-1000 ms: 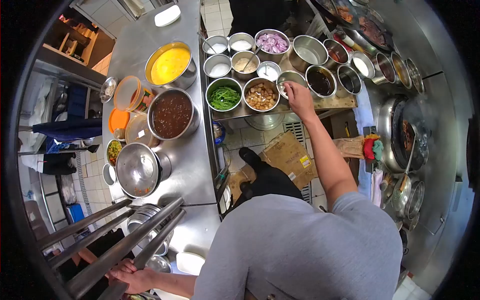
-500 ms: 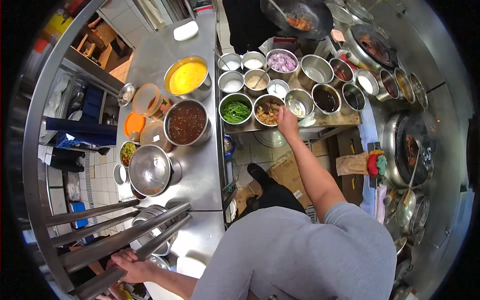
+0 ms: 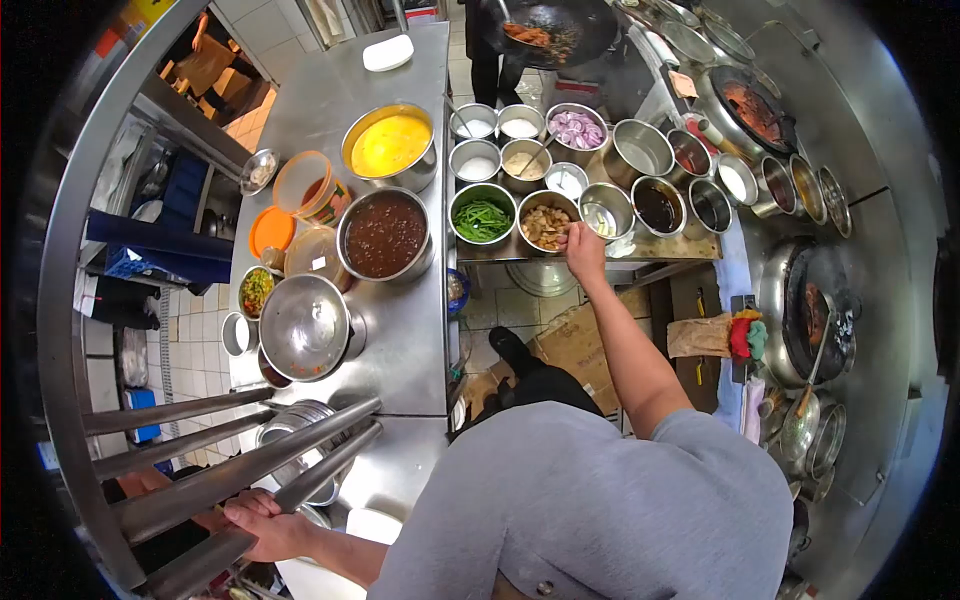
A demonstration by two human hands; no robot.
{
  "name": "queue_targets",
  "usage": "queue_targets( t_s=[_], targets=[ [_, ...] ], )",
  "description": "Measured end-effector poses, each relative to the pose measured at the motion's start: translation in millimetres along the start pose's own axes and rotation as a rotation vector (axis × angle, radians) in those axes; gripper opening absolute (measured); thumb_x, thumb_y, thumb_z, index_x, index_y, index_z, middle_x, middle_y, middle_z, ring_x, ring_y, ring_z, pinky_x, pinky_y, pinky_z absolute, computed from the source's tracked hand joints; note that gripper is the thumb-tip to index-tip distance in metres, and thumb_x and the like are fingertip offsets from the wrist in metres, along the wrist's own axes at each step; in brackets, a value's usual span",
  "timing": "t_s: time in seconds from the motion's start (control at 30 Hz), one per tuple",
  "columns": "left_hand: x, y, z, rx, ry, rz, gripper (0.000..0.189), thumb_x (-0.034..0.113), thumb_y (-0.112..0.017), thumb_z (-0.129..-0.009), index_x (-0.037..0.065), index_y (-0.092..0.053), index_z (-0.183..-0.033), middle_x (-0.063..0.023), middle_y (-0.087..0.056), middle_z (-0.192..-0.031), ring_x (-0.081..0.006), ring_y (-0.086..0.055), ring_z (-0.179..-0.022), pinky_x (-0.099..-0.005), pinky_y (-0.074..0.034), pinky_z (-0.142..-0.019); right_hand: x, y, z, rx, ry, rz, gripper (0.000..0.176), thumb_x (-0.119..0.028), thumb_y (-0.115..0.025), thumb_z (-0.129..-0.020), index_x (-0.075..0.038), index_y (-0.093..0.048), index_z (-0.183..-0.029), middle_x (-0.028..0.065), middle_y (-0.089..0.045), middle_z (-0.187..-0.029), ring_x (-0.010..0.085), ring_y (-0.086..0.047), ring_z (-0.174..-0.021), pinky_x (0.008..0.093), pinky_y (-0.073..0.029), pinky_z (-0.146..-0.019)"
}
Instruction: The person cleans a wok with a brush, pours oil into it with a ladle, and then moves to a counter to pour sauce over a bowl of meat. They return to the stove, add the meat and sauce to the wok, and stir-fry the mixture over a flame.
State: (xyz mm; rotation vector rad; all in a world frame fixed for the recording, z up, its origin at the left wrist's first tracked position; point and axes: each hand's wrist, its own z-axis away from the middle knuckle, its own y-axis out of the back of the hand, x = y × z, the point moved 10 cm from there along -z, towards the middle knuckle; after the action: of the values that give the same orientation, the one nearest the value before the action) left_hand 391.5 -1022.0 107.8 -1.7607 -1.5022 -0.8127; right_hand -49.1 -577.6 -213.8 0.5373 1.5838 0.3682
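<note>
My right hand [image 3: 584,252] is closed, fingers curled, at the front right rim of a steel pot of brown chunks [image 3: 545,228]; what the fingers hold, if anything, is hidden. Just right of it stands a steel pot with a few pale pieces [image 3: 606,211]. To its left is a pot of cut green vegetables [image 3: 481,220]. At the lower left, my left hand [image 3: 262,524] is wrapped round a metal rail [image 3: 310,485] of the overhead rack.
Pots of sliced purple onion [image 3: 576,129], dark liquid [image 3: 658,206] and white seasonings stand beyond. On the left counter are yellow liquid [image 3: 390,148], dark red sauce [image 3: 383,236] and a steel bowl [image 3: 304,327]. Woks [image 3: 820,310] line the right; a person handles another wok [image 3: 560,42] at the back.
My right hand has drawn slightly back toward me along the chunk pot's rim. The person's wok at the back has moved left in view and tilted. My left hand stays on the rail.
</note>
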Motion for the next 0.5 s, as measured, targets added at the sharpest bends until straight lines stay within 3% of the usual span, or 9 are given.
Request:
queue_targets(
  t_s=[0.1, 0.27, 0.33, 0.37, 0.43, 0.5],
  targets=[
    [0, -1, -1, -0.040, -0.027, -0.016, 0.025, 0.019, -0.057, -0.092, 0.002, -0.040, -0.085, -0.0028, -0.037, -0.057, -0.0086, -0.032, -0.045, -0.0221, -0.031, -0.042, -11, 7, 12, 0.040, 0.005, -0.013, 0.029, -0.020, -0.041, -0.096, -0.001, -0.061, -0.087, 0.0111, -0.066, -0.068, 0.0229, -0.065, -0.062, 0.0363, -0.050, -0.059],
    [-2, 2, 0, 0.012, -0.003, -0.018, 0.024, 0.019, -0.057, -0.092, 0.002, -0.041, -0.084, -0.0028, -0.037, -0.057, -0.0087, -0.032, -0.045, -0.0219, -0.031, -0.042, -16, 15, 32, 0.068, 0.052, -0.057, 0.028, -0.022, -0.041, -0.096, 0.000, -0.058, -0.088, 0.0117, -0.065, -0.070, 0.0205, -0.064, -0.060, 0.0328, -0.050, -0.057],
    [0, 2, 0, 0.002, -0.004, -0.024, 0.025, 0.019, -0.057, -0.091, 0.002, -0.041, -0.084, -0.0029, -0.037, -0.057, -0.0088, -0.032, -0.045, -0.0217, -0.031, -0.042, 35, 3, 35, 0.088, -0.258, -0.473, 0.029, -0.024, -0.038, -0.098, -0.001, -0.056, -0.097, 0.0092, -0.064, -0.074, 0.0156, -0.063, -0.061, 0.0268, -0.046, -0.053],
    [0, 0, 0, -0.020, -0.003, -0.017, 0.024, 0.019, -0.057, -0.092, 0.002, -0.041, -0.086, -0.0032, -0.037, -0.057, -0.0090, -0.032, -0.045, -0.0219, -0.030, -0.042, 43, 3, 34, 0.096, -0.255, -0.478, 0.029, -0.024, -0.038, -0.098, -0.001, -0.056, -0.097, 0.0092, -0.064, -0.074, 0.0156, -0.063, -0.061, 0.0268, -0.046, -0.053],
    [1, -1, -1, -0.040, -0.009, -0.001, 0.024, 0.019, -0.057, -0.092, 0.001, -0.041, -0.087, -0.0035, -0.037, -0.057, -0.0092, -0.032, -0.045, -0.0222, -0.030, -0.042, 73, -9, 45, 0.114, -0.564, -0.851, 0.028, -0.025, -0.035, -0.098, -0.003, -0.053, -0.102, 0.0089, -0.063, -0.077, 0.0159, -0.062, -0.063, 0.0249, -0.044, -0.051],
    [-5, -1, -1, -0.065, 0.015, -0.009, 0.024, 0.020, -0.056, -0.092, 0.001, -0.041, -0.087, -0.0039, -0.037, -0.057, -0.0101, -0.034, -0.046, -0.0226, -0.029, -0.042, 75, -8, 46, 0.102, -0.580, -0.889, 0.030, -0.027, -0.034, -0.099, -0.004, -0.052, -0.103, 0.0089, -0.062, -0.079, 0.0161, -0.062, -0.065, 0.0246, -0.045, -0.053]
  ],
)
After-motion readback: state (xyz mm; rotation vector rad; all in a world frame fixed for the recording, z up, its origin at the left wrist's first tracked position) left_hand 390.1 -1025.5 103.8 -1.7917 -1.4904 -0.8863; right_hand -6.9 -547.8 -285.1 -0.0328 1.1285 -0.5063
